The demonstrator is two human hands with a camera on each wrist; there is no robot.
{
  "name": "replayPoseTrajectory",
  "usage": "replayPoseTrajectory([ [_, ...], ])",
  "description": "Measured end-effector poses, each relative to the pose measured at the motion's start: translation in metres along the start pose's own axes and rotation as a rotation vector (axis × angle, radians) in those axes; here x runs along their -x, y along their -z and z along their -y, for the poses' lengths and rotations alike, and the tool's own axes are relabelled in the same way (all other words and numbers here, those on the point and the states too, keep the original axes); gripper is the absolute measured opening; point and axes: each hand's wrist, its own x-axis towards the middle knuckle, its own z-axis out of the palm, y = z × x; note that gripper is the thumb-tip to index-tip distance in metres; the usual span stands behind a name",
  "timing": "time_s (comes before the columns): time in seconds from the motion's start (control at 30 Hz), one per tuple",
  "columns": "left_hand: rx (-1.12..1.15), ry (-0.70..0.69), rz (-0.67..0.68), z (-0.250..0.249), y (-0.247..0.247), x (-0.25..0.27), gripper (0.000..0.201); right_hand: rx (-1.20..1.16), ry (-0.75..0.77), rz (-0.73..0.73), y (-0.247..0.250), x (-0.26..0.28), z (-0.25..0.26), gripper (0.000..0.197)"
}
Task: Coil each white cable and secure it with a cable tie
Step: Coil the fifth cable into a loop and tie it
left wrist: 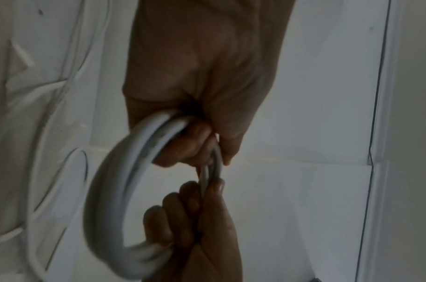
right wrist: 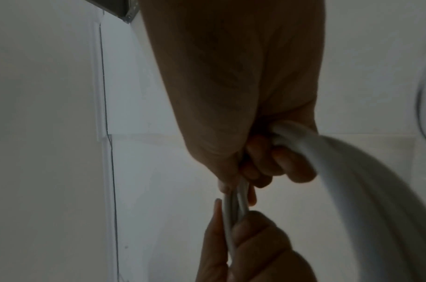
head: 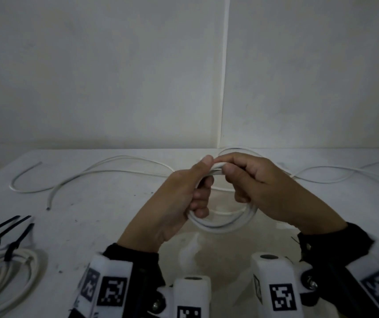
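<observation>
I hold a coil of white cable [head: 220, 226] above the middle of the table with both hands. My left hand [head: 203, 173] grips the coil's left side, thumb on top and fingers curled through the loop. My right hand [head: 227, 168] grips the right side and pinches the strands at the top, close to my left thumb. In the left wrist view the coil [left wrist: 110, 190] curves between my left hand [left wrist: 195, 147] above and my right hand [left wrist: 183, 209] below. In the right wrist view my right hand [right wrist: 255, 171] grips the blurred coil [right wrist: 352, 181].
Loose white cable [head: 92, 173] snakes across the back left of the white table [head: 92, 226], and more loose cable [head: 333, 171] lies at the back right. At the near left lies a bound white coil [head: 7, 278] with black cable ties [head: 2, 228] sticking out. A wall stands behind the table.
</observation>
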Motion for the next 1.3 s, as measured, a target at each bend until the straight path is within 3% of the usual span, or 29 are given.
replayPoseTrajectory([
  [0.3,0.135,-0.165,-0.182,0.003,-0.011,-0.006,0.041,-0.105,-0.014,-0.163,-0.001,-0.005,-0.007,0.025],
  [0.37,0.099,-0.179,-0.158,0.005,-0.011,-0.006,0.041,-0.084,0.020,-0.180,-0.002,-0.005,-0.006,0.024],
  [0.5,-0.146,-0.148,-0.107,0.004,0.003,-0.004,0.048,0.185,0.086,-0.118,0.003,-0.003,-0.008,0.019],
  [0.6,-0.129,-0.111,-0.078,0.004,0.003,-0.001,0.049,0.277,0.120,-0.087,0.005,-0.003,-0.008,0.020],
  [0.8,-0.017,-0.128,-0.094,0.002,-0.014,0.000,0.040,0.130,0.118,-0.112,0.004,-0.002,-0.006,0.022],
  [0.93,-0.014,-0.153,-0.129,0.000,-0.017,0.001,0.039,-0.026,0.037,-0.134,0.004,-0.002,0.000,0.022],
  [1.1,0.004,-0.183,-0.143,-0.002,-0.019,0.007,0.039,-0.010,0.071,-0.119,0.006,0.003,0.010,0.022],
  [1.3,-0.196,-0.162,-0.013,-0.012,-0.015,0.017,0.038,0.118,0.111,-0.185,0.012,0.020,0.019,0.028],
])
